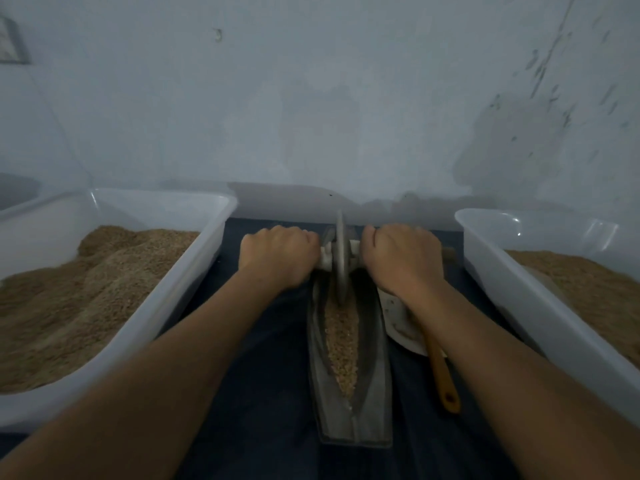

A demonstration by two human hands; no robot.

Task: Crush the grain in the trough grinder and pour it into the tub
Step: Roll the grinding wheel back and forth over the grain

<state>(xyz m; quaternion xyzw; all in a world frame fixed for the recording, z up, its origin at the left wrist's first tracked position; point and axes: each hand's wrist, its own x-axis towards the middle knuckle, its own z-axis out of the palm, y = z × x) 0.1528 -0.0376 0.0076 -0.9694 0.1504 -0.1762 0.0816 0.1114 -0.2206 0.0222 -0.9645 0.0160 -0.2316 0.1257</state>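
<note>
A long grey metal trough grinder lies lengthwise on the dark cloth in the middle, with brown grain along its groove. An upright metal wheel stands in the far end of the trough on a white axle. My left hand grips the axle's left handle. On the other side, my right hand grips the right handle. Both fists sit close against the wheel.
A white plastic tub heaped with brown grain stands on the left. Another white tub with grain stands on the right. Between trough and right tub lie a white dish and a wooden-handled tool. A pale wall rises just behind.
</note>
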